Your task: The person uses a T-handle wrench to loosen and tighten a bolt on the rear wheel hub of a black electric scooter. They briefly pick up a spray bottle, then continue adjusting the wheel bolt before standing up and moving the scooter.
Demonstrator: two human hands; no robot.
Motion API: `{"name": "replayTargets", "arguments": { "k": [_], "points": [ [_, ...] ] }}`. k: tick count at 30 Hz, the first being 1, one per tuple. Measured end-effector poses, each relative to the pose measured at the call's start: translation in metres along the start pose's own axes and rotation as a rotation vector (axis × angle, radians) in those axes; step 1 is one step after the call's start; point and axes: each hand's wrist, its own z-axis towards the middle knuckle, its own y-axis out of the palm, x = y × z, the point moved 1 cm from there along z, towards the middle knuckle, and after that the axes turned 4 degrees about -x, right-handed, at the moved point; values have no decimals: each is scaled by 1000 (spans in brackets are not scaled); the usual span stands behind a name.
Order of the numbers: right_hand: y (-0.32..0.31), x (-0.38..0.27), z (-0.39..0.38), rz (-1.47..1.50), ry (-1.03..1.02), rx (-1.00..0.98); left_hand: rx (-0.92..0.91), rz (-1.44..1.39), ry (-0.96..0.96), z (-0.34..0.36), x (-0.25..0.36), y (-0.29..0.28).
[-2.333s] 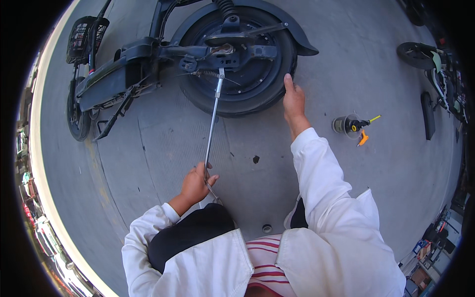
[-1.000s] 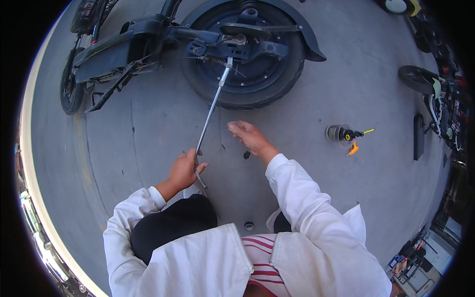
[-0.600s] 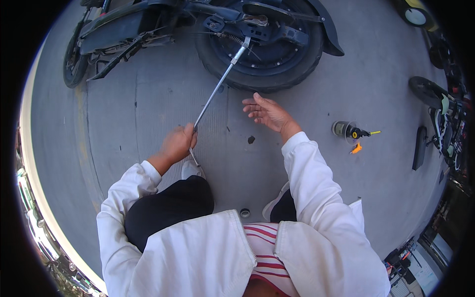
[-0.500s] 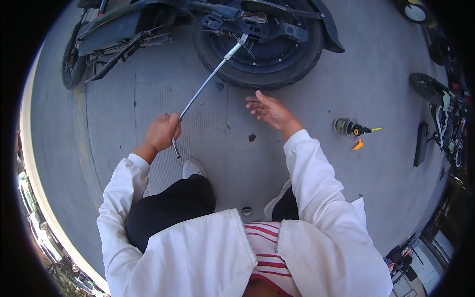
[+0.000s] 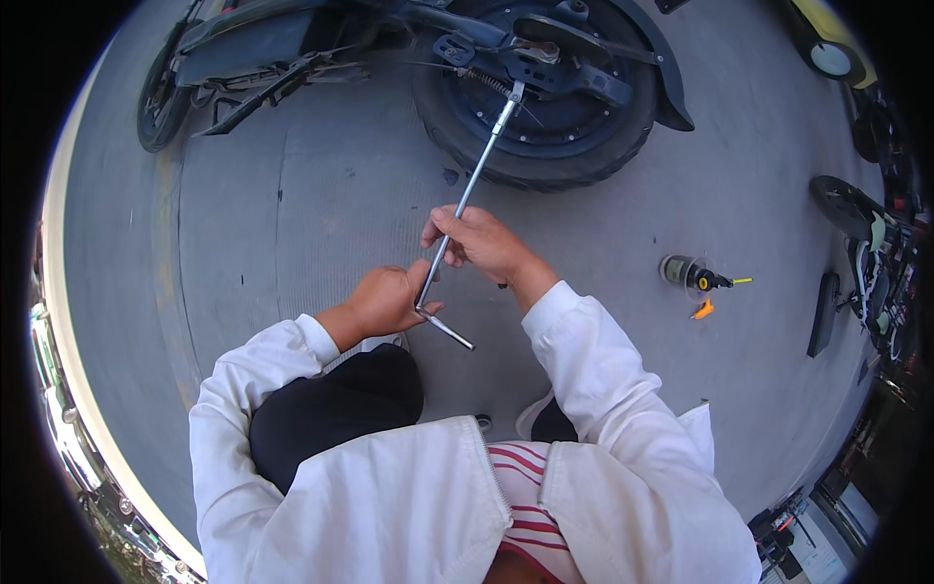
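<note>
A long chrome L-shaped socket wrench reaches from the hub area of the wheel down toward me. Its far end meets the dark metal bracket by the axle; exactly what it sits on is too small to tell. My right hand has its thumb and fingers around the middle of the shaft, loosely closed. Lower down, by the bend, my left hand holds the wrench between thumb and fingers. The short bent arm of the wrench sticks out to the right below it. The wheel belongs to a dark motorbike lying across the far side.
On the concrete floor at right stand a can-like container with a black and yellow top and an orange piece beside it. A small round ring lies between my feet. Another bike stands at the far right.
My right hand has moved left and closed around the wrench shaft. My left hand has shifted right, and the wrench's bent end has swung right. The view has shifted slightly.
</note>
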Motion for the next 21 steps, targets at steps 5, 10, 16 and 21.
{"name": "replayTargets", "arguments": {
  "k": [5,10,16,21],
  "points": [
    [-1,3,-5,158,124,141,81,-26,341,1,-14,-19],
    [10,7,1,210,59,225,-102,-451,35,-3,-7,-3],
    [19,3,10,259,-30,213,36,-426,-214,1,-15,-1],
    [0,1,3,94,-59,266,75,-226,-241,9,-47,-17]
  ]
}}
